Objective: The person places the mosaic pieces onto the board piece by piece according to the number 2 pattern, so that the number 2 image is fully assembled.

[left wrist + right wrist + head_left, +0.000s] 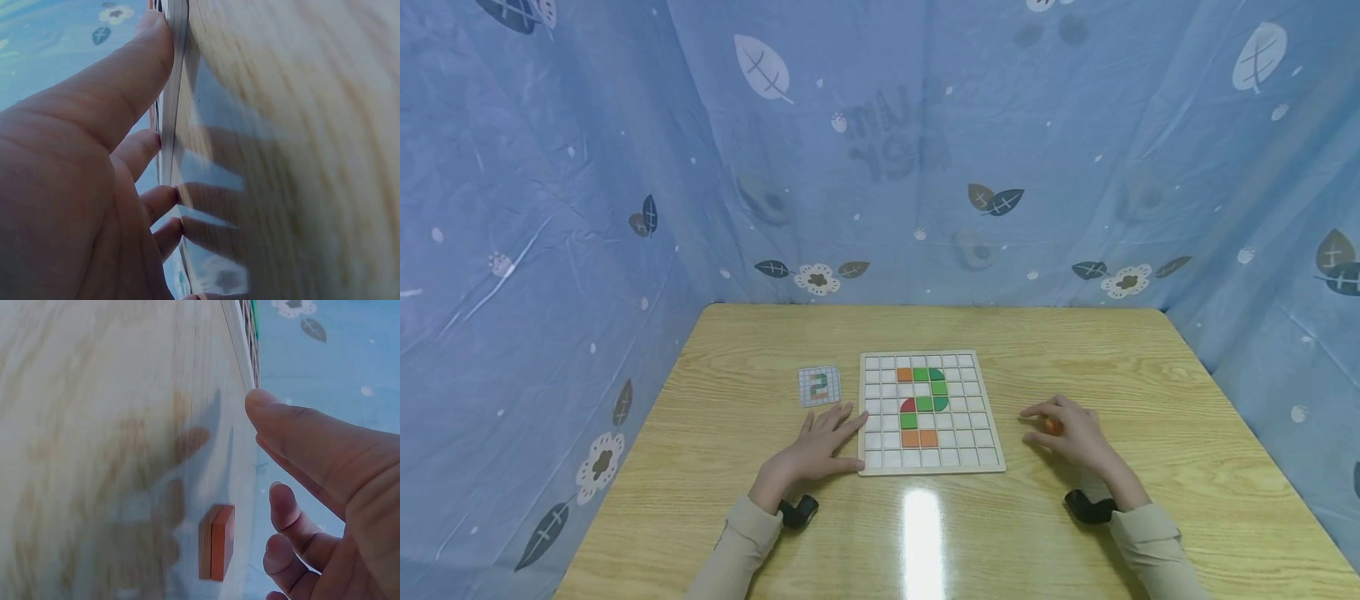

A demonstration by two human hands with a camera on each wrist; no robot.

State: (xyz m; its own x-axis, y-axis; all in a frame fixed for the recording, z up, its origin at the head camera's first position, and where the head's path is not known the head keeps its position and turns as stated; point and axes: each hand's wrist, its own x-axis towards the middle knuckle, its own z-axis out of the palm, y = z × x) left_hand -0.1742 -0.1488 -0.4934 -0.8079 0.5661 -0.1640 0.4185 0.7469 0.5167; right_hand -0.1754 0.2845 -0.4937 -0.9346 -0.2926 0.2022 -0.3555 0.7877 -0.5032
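In the head view the right hand point(1071, 433) covers most of the orange tile point(1054, 427), so only a sliver shows, and the print on the small pattern card point(819, 386) is too small to read in detail. In the left wrist view the left hand point(81, 181) is cut off by the left and bottom edges, and the puzzle board point(169, 94) appears only edge-on, its grid hidden. In the right wrist view the surface point(94, 425) is blurred, and the right hand's palm runs out of frame

Light wooden table point(1150, 367), blue leaf-and-flower printed curtain point(550, 208) enclosing three sides, glare on tabletop
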